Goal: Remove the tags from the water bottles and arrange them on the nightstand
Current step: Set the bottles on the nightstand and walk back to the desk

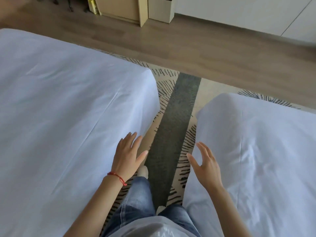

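Head view: both hands empty and spread, left hand [128, 155] with a red string bracelet [117, 177] low centre, right hand [206, 164] beside it, fingers loosely fanned, gripping nothing; no water bottles, tags or nightstand anywhere in frame, so probably a walking step toward them, best done by keeping to the dark carpet strip [172, 134] and steering clear of both mattress corners. Smooth, faintly creased white sheets on the left bed [68, 108] and right bed [259, 159], striped rug, matte wood floor [205, 53], pale boxy cabinet [119, 9] at upper centre.
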A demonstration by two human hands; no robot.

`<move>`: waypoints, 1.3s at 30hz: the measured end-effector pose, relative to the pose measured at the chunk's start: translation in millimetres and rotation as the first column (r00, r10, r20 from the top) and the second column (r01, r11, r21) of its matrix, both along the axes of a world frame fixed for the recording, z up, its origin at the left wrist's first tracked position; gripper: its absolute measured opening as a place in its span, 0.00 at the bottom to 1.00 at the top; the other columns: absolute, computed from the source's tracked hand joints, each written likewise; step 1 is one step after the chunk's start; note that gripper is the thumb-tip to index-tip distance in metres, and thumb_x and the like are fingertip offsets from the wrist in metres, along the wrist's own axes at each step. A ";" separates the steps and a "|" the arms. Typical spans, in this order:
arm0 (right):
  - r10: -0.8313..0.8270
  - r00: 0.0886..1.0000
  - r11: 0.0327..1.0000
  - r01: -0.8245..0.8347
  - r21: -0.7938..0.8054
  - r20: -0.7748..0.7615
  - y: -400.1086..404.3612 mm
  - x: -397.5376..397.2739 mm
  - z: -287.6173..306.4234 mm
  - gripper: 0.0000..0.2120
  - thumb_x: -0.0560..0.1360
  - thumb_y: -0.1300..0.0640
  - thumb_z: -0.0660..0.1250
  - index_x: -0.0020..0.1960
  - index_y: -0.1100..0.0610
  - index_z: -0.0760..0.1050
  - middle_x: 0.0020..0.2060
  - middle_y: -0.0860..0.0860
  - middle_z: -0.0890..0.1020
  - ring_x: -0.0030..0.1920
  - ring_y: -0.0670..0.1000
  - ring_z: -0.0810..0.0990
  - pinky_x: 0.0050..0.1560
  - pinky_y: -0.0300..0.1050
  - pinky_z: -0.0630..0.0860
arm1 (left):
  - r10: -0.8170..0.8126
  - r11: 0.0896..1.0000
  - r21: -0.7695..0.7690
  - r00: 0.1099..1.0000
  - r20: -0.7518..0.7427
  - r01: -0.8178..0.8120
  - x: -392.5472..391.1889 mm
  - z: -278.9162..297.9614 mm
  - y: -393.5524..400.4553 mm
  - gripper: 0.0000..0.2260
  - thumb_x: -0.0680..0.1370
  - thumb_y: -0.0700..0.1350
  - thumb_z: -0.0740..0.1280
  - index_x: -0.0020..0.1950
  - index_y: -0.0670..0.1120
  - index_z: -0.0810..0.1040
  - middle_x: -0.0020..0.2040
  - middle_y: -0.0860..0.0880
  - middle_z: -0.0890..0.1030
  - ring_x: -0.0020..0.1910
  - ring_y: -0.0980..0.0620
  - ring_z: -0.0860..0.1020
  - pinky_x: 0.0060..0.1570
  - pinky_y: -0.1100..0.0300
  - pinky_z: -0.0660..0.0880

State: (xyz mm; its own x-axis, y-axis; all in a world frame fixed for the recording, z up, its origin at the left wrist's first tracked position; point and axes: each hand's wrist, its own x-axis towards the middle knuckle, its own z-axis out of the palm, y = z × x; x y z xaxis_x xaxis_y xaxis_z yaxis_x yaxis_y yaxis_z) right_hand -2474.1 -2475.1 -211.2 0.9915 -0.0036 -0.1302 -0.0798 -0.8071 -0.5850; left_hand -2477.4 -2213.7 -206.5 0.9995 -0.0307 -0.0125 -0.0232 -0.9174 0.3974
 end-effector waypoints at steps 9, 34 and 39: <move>-0.109 0.994 0.994 0.110 0.016 -0.010 38.0 162.0 11.8 0.29 0.74 0.40 0.57 0.72 0.51 0.61 0.72 0.50 0.65 0.69 0.52 0.66 0.63 0.48 0.69 | -0.160 0.987 -0.004 0.987 0.003 0.160 196.2 8.3 22.1 0.25 0.74 0.54 0.65 0.67 0.42 0.70 0.69 0.40 0.70 0.68 0.39 0.66 0.65 0.42 0.64; -0.108 0.990 0.991 0.114 -0.067 0.096 -104.9 606.6 31.7 0.26 0.75 0.43 0.62 0.70 0.51 0.65 0.71 0.49 0.67 0.67 0.53 0.69 0.54 0.47 0.73 | -0.279 0.956 0.076 0.959 -0.045 0.282 639.7 39.0 -113.0 0.28 0.76 0.57 0.52 0.60 0.36 0.75 0.61 0.35 0.76 0.60 0.35 0.74 0.57 0.37 0.71; -0.052 0.989 0.996 0.061 -0.058 0.135 -100.4 697.2 31.1 0.25 0.75 0.44 0.62 0.69 0.52 0.66 0.70 0.49 0.68 0.67 0.52 0.69 0.56 0.44 0.69 | -0.209 0.977 0.021 0.974 -0.081 0.212 718.0 32.2 -113.9 0.28 0.75 0.58 0.53 0.63 0.38 0.72 0.64 0.37 0.73 0.65 0.37 0.70 0.62 0.39 0.68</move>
State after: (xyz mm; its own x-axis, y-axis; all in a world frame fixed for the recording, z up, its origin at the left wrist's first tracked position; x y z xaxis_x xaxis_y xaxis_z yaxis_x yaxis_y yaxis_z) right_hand -1776.9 -2575.6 -180.2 0.9979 -0.0639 0.0053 -0.0508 -0.8384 -0.5427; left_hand -1759.4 -2327.7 -174.3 0.9665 -0.2387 -0.0945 -0.1868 -0.9065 0.3786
